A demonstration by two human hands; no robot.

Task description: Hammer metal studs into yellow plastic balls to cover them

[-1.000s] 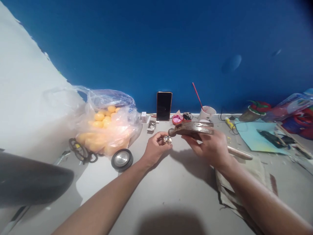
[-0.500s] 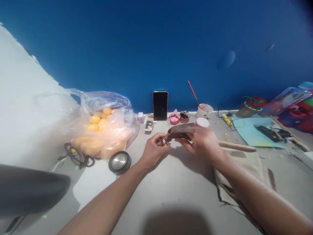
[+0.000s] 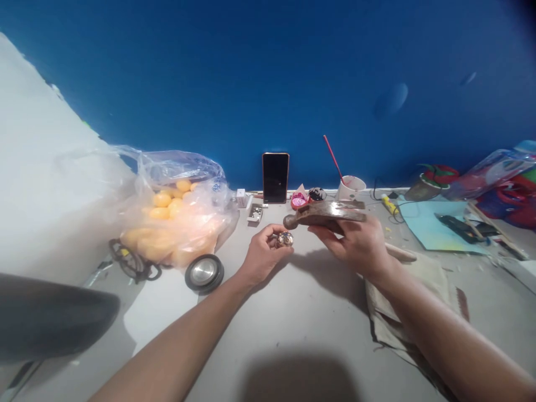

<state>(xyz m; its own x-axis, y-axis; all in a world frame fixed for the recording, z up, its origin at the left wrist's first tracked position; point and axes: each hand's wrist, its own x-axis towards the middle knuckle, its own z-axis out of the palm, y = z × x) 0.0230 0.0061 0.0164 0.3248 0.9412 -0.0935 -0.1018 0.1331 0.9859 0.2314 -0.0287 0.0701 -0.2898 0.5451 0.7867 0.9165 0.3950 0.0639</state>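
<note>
A: Right hand [image 3: 363, 245] clasps worn grey-metal claw hammer [image 3: 324, 214] near its head; left hand [image 3: 263, 254] pinches small shiny round metallic-looking piece [image 3: 285, 239] just below.
B: Handling?
A: Hammer likely heavy; piece hard, slippery — hold its sides.

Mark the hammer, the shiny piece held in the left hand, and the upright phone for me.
Hammer [image 3: 326, 213], head-camera view: on the side of its metal head.
Shiny piece [image 3: 285, 239], head-camera view: on its exposed surface.
Phone [image 3: 276, 178], head-camera view: middle of its dark screen.
</note>
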